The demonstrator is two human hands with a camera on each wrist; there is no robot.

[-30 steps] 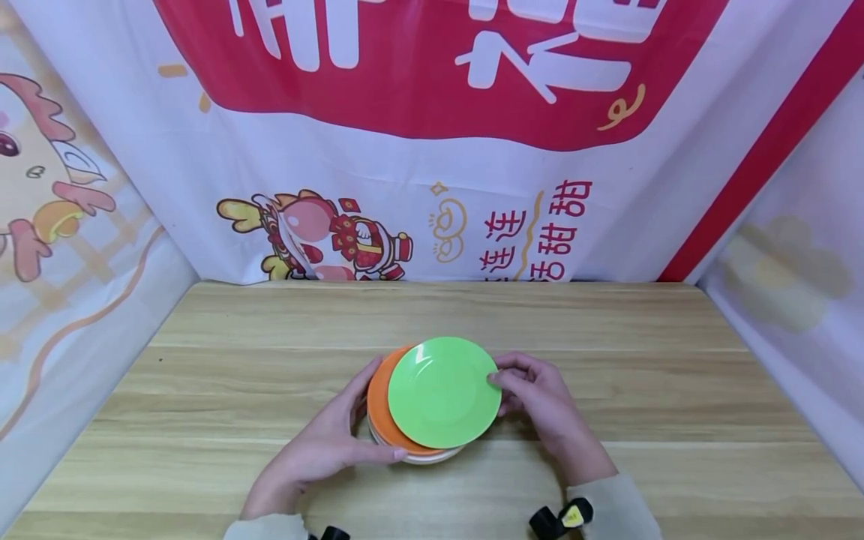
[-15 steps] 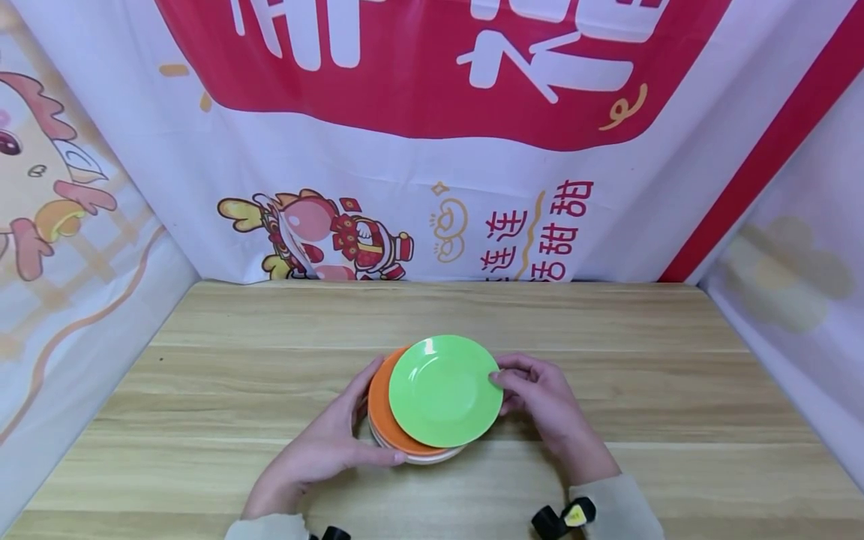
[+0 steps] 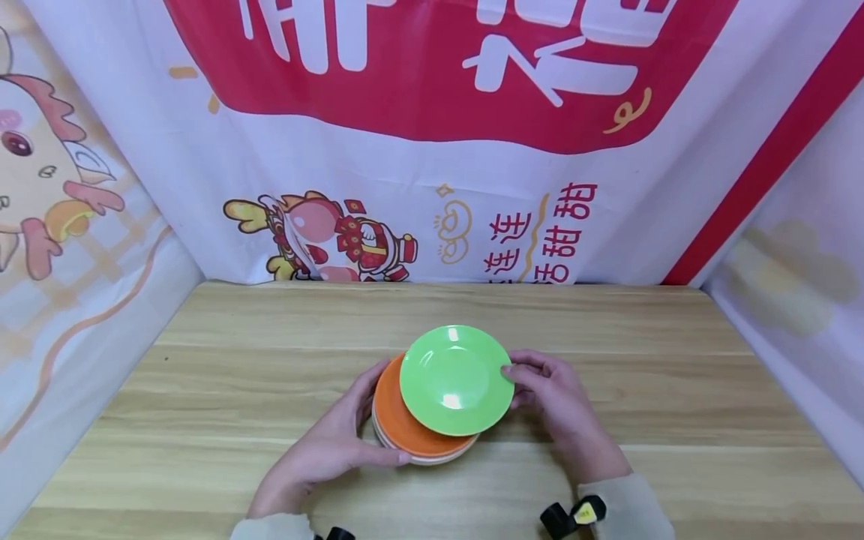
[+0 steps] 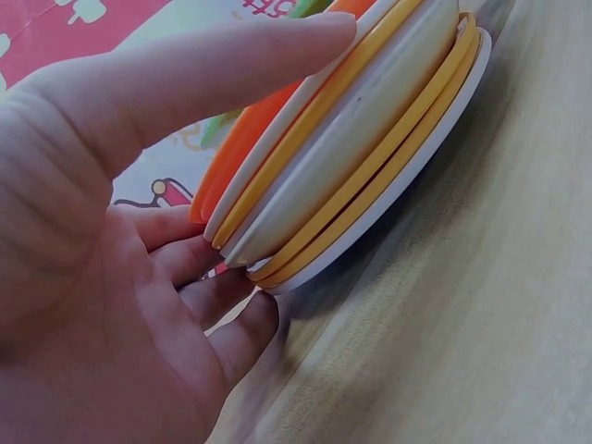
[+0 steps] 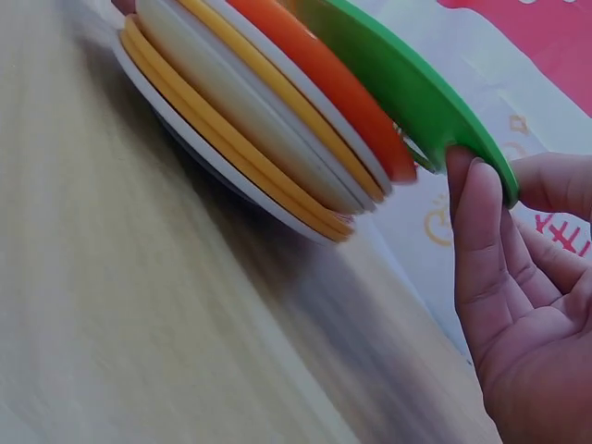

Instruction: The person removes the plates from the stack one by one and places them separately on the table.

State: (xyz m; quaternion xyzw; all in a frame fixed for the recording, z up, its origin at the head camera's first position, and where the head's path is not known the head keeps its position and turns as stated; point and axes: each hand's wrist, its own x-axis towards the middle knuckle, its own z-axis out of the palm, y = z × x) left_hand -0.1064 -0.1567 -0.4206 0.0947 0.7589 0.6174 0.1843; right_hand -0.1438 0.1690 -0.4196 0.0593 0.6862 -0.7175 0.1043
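A green plate [image 3: 457, 380] lies tilted over an orange plate [image 3: 398, 420], its right side raised off it. Thumb and fingers of my right hand [image 3: 556, 394] pinch the green plate's right rim. I cannot tell whether its far side touches the plate below. Under the orange plate, the stack continues with white and yellow plates [image 5: 231, 148], several in all, as both wrist views show. My left hand [image 3: 334, 442] grips this stack from the left, its thumb along the near edge and its fingers round the left side. The stack's bottom plate [image 4: 388, 217] is white.
The stack stands on a wood-grain table [image 3: 270, 322]. Behind it hangs a white and red printed cloth [image 3: 432, 75]. More printed cloth [image 3: 88, 315] closes the left side, and a pale cloth [image 3: 803, 315] the right.
The green plate has shifted up and slightly right with my right hand, uncovering more of the orange plate. My left hand keeps its grip on the stack. The head view has shifted slightly.
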